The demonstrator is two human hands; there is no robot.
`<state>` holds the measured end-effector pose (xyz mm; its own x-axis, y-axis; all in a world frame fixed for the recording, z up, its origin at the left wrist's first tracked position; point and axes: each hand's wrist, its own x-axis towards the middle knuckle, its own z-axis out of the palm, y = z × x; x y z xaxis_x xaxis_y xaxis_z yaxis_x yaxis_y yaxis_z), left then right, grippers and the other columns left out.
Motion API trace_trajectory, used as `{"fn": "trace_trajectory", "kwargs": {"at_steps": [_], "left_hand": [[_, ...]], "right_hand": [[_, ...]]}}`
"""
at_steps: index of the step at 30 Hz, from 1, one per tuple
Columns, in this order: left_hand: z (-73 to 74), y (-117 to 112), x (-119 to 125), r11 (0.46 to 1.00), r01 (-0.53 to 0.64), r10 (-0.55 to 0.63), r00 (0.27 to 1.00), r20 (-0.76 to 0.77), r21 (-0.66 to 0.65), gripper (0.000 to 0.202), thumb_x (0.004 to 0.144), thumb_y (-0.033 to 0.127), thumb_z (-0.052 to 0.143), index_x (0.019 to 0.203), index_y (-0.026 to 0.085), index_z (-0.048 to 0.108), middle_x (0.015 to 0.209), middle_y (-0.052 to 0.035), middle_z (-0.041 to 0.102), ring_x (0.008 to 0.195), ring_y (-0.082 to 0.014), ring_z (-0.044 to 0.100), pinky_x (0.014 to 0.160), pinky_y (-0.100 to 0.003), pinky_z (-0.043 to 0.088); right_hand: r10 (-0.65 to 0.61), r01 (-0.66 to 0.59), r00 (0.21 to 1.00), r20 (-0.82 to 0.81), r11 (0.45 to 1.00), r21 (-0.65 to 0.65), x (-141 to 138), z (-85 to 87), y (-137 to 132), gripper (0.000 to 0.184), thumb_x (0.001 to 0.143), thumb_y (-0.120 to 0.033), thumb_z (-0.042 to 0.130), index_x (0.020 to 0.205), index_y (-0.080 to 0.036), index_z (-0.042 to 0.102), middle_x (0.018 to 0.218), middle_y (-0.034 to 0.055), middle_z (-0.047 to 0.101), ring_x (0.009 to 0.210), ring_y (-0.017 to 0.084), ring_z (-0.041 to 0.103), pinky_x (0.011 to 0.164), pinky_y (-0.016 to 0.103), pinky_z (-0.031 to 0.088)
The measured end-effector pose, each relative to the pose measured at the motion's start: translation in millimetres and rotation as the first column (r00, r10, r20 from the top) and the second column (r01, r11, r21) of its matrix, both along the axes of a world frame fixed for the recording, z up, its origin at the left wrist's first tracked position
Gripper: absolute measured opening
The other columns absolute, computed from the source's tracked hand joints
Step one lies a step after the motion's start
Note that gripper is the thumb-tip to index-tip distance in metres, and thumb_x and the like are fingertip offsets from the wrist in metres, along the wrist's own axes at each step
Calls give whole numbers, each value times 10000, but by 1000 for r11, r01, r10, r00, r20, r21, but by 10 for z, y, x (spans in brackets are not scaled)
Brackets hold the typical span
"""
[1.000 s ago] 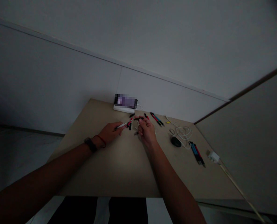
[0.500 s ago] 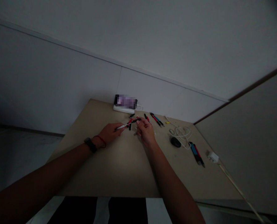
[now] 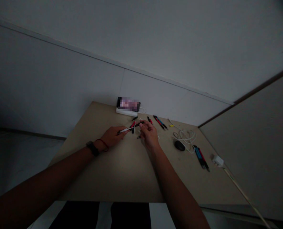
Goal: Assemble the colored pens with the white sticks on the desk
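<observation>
Over the middle of the desk, my left hand [image 3: 114, 135] is closed around a pen part with a white barrel [image 3: 124, 130] and a dark end. The fingertips of my right hand [image 3: 149, 135] pinch a black pen barrel [image 3: 139, 123]. A thin pale rod [image 3: 132, 127], probably the refill, runs between the two parts, which lie in one line. Just behind and below them, loose red and black pen pieces [image 3: 133, 129] lie on the desk. My right fingers partly hide a few small pieces beneath them.
A phone [image 3: 129, 104] leans on a white block [image 3: 126, 112] by the wall. Assembled-looking pens [image 3: 160, 122] lie behind my right hand. Farther right are a black mouse [image 3: 179, 145], a coiled white cable [image 3: 187, 136], more pens [image 3: 200, 158] and a white plug [image 3: 218, 160] at the desk's edge.
Both hands stay almost in place. Slightly more of the thin pale rod shows between the white and black pen parts.
</observation>
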<state>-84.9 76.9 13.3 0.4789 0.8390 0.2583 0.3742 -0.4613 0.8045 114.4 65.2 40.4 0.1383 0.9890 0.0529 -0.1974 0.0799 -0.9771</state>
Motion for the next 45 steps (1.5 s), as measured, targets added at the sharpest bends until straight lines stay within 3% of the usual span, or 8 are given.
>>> {"fn": "trace_trajectory", "kwargs": {"at_steps": [11,25,37,45], "left_hand": [[11,-10,-2,1000,1,-1,1000,1,5,394,969,486,438,796,183,620,649,12,604,634,-149,542,621,-258,370],[24,-21,5,1000,-12,12,1000,-5,17,397,965,479,436,773,183,620,630,10,598,625,-150,528,614,-263,358],[5,-2,-8,1000,-8,8,1000,-6,0,362,963,468,460,888,188,675,680,2,638,673,-165,584,647,-262,391],[-3,10,-4,1000,-5,5,1000,-9,3,362,954,466,467,824,180,649,663,6,631,637,-152,565,624,-258,373]], "right_hand": [[-25,24,1000,18,1000,17,7,13,-3,392,626,-428,850,893,-204,672,660,-44,630,393,22,294,302,164,229],[19,-21,998,61,999,30,15,-40,5,335,674,-406,834,903,-208,689,565,-88,503,385,24,282,297,157,239],[82,-80,992,96,997,-16,-6,-103,3,319,652,-395,838,869,-204,704,595,-74,548,392,29,313,315,169,257],[123,-122,987,102,992,-22,2,-171,27,327,655,-398,841,878,-191,720,596,-76,562,365,18,301,308,171,221]]}}
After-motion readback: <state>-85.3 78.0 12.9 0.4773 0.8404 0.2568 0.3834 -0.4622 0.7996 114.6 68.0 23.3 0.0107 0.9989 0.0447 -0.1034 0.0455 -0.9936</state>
